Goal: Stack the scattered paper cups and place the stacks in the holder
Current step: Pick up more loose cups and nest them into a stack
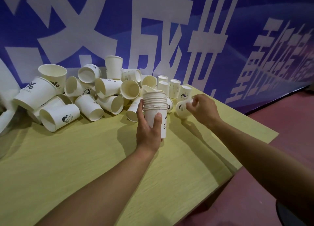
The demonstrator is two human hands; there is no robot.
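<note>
gripping cup stack (155, 110), left hand (148, 132); table edge (265, 128) near.

Cups (5, 120) cut off at left edge; stack's (155, 106) print half hidden.

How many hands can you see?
2. The left hand holds the stack above the table; the right hand, just to its right, pinches a cup. None seem hidden.
</note>
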